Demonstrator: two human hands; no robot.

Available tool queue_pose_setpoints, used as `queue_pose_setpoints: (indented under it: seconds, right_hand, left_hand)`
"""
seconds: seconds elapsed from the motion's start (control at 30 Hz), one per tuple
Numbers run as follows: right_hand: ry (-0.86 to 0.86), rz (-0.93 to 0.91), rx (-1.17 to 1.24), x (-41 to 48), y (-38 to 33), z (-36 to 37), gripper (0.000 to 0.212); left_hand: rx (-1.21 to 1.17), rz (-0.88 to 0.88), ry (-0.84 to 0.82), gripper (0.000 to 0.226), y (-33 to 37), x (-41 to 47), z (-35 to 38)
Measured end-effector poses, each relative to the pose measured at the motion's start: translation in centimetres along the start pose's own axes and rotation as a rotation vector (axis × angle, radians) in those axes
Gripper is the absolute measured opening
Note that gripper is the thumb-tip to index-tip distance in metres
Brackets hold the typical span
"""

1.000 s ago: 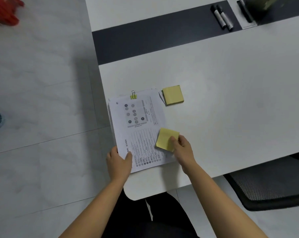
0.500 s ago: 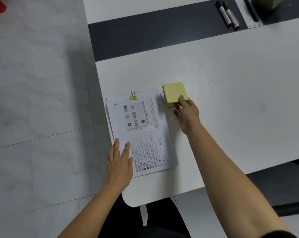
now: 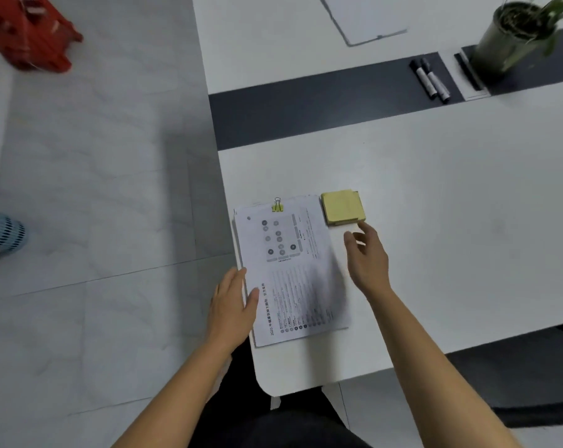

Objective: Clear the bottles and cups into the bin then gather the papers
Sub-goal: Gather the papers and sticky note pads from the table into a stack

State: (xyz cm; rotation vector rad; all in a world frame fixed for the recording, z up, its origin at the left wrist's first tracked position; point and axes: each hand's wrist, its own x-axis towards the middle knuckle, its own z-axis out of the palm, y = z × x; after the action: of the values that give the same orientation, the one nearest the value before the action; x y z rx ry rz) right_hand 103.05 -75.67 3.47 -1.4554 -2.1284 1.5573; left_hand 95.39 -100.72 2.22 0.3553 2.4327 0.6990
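Since half a second ago the right hand (image 3: 367,257) has drawn back from the yellow sticky-note pad (image 3: 342,206). The pad that lay on the papers a second ago now sits on top of the other pad, slightly askew. The right hand hovers with its fingers loosely spread and nothing in it. One fingertip is at the pad's near edge; contact cannot be confirmed.

The left hand (image 3: 233,305) lies flat, fingers straight, on the left margin of the printed papers (image 3: 289,270). The papers rest at the near corner of the bench (image 3: 435,205), fastened at the top by a yellow binder clip (image 3: 277,205). The pad lies just beside their top right corner.

No bottles or cups are in view, so the work appears to be in its second step, gathering the papers, and well advanced.

The next move probably calls for squaring the pad stack, or for both hands to take the clipped sheets by their edges. Two markers (image 3: 430,80) and a potted plant (image 3: 513,33) stand well apart, on the far side.
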Motion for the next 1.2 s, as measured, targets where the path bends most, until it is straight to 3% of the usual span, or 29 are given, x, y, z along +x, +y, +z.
queue_pose_setpoints:
  seconds: [0.17, 0.33, 0.53, 0.73, 0.9, 1.2]
  right_hand:
    - [-0.041, -0.058, 0.124, -8.0, -1.6, 2.6, 0.043]
    - [-0.058, -0.074, 0.176, -13.1, -3.8, 9.5, 0.044]
    - [-0.012, -0.091, 0.208, -13.4, -11.0, 20.7, 0.046]
    - [-0.012, -0.209, 0.242, -9.6, -23.4, 28.0, 0.045]
    - [0.003, -0.298, 0.247, -4.5, -30.7, 31.5, 0.049]
    - [-0.024, -0.328, 0.321, 17.8, -42.8, 41.2, 0.056]
  left_hand:
    - [-0.392, -0.053, 0.166, 0.042, 0.4, -2.8, -7.8]
    - [-0.516, -0.039, 0.17, 0.042, -4.0, -2.8, -14.9]
    - [-0.704, -0.036, 0.178, 0.033, -12.0, 4.2, -27.8]
    - [-0.805, -0.006, 0.342, 0.03, -15.9, 11.5, -41.4]
    - [-0.841, 0.04, 0.4, 0.029, -15.4, 19.6, -48.5]
    - [-0.761, 0.019, 0.452, 0.035, -9.6, 42.4, -56.8]
